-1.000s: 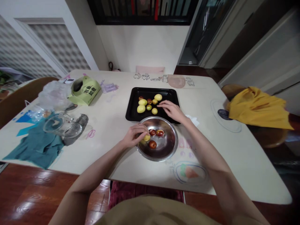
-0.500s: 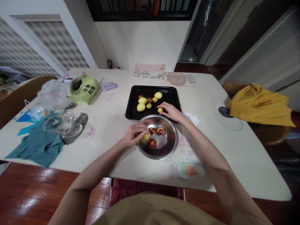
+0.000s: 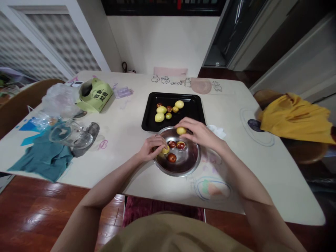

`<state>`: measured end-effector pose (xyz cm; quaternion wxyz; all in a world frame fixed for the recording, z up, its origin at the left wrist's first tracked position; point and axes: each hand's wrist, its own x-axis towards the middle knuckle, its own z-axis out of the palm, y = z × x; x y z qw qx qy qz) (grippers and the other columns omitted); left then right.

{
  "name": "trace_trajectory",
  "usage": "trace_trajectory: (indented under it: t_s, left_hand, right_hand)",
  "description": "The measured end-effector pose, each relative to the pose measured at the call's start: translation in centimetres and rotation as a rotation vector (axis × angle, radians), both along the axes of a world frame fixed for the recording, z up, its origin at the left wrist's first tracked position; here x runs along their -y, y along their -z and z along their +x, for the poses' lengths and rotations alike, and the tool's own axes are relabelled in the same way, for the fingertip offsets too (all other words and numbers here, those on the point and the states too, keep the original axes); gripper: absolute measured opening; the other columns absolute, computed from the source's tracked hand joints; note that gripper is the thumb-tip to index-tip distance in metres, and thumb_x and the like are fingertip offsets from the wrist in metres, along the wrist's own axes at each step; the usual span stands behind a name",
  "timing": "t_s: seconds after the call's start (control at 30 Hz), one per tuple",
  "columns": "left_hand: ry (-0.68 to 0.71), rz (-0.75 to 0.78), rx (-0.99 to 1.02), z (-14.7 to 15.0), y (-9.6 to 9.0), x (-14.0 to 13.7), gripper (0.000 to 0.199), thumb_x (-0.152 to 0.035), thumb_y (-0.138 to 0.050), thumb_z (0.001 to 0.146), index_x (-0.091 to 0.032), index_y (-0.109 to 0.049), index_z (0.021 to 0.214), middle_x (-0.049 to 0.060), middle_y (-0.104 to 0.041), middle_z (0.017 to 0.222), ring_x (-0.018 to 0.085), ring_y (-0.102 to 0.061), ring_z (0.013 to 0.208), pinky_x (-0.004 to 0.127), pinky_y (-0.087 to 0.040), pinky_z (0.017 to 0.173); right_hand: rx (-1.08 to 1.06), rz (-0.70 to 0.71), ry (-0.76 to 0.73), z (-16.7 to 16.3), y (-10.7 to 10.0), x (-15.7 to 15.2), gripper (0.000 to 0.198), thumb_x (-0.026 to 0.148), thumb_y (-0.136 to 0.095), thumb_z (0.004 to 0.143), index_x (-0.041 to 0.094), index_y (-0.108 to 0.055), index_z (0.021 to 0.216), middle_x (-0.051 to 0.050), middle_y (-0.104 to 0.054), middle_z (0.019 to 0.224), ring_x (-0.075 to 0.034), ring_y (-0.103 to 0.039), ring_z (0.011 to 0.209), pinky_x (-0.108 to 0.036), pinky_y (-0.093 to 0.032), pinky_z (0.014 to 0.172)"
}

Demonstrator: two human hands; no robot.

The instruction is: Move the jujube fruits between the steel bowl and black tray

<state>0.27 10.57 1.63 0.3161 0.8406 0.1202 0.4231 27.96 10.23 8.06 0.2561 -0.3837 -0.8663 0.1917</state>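
My right hand [image 3: 201, 133] holds a small yellow fruit [image 3: 181, 131] between thumb and fingers, above the far rim of a steel bowl [image 3: 193, 166]. At the bowl's left rim, my left hand [image 3: 152, 148] has its fingers closed on another yellow fruit [image 3: 165, 150], partly hidden by them. Inside the bowl lie several red-brown jujubes, one of them [image 3: 172, 158] nearest to me. Behind the bowl, a black tray [image 3: 193, 110] bears larger yellow fruits [image 3: 159, 117], a small green-yellow one [image 3: 168, 115] and a few brownish ones [image 3: 169, 109].
On the left stand a glass pitcher [image 3: 70, 134], a teal cloth [image 3: 42, 152], a clear plastic bag [image 3: 59, 99] and a green paper box [image 3: 97, 96]. A crumpled white tissue [image 3: 216, 131] lies right of the tray. Yellow cloth [image 3: 296, 119] hangs over a chair at right.
My right hand has lifted the small yellow fruit from the tray and brought it toward me, over the bowl. The left hand stays at the bowl's left rim.
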Motion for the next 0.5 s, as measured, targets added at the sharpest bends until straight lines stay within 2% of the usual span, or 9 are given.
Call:
trace_trajectory:
  t_s: [0.13,0.27,0.37,0.5]
  left_hand:
    - [0.000,0.010,0.006,0.0,0.3,0.0,0.029,-0.021,-0.052,0.109,-0.015,-0.075,0.092,0.009,-0.079,0.085,0.021,-0.073,0.085,0.037,-0.055,0.085]
    - [0.003,0.010,0.015,0.0,0.5,-0.1,0.027,-0.021,-0.053,0.109,-0.016,-0.075,0.093,0.010,-0.079,0.085,0.021,-0.074,0.086,0.037,-0.055,0.085]
    - [0.003,0.015,0.033,0.0,0.6,-0.1,0.028,-0.021,-0.053,0.109,-0.016,-0.075,0.092,0.009,-0.079,0.084,0.021,-0.074,0.085,0.037,-0.056,0.084]
    - [0.001,0.022,0.063,0.0,0.7,-0.1,0.027,-0.019,-0.053,0.108,-0.015,-0.075,0.091,0.009,-0.079,0.084,0.020,-0.073,0.082,0.036,-0.056,0.082]
  right_hand:
    - [0.109,-0.095,-0.106,-1.6,-0.1,2.3,0.025,0.016,-0.065,0.100,0.022,-0.071,0.124,-0.011,-0.069,0.123,-0.027,-0.068,0.115,-0.040,-0.056,0.098]
    - [0.204,-0.161,-0.172,-2.8,0.7,2.5,0.031,0.002,-0.066,0.093,0.018,-0.072,0.119,-0.010,-0.071,0.117,-0.026,-0.068,0.112,-0.039,-0.054,0.097]
    - [0.279,-0.170,-0.154,-3.1,1.1,2.3,0.031,0.000,-0.070,0.088,0.017,-0.072,0.114,-0.009,-0.071,0.112,-0.027,-0.068,0.110,-0.040,-0.053,0.099]
    - [0.331,-0.156,-0.185,-3.4,1.5,2.3,0.027,0.004,-0.075,0.088,0.017,-0.071,0.111,-0.010,-0.069,0.114,-0.028,-0.065,0.112,-0.042,-0.051,0.101]
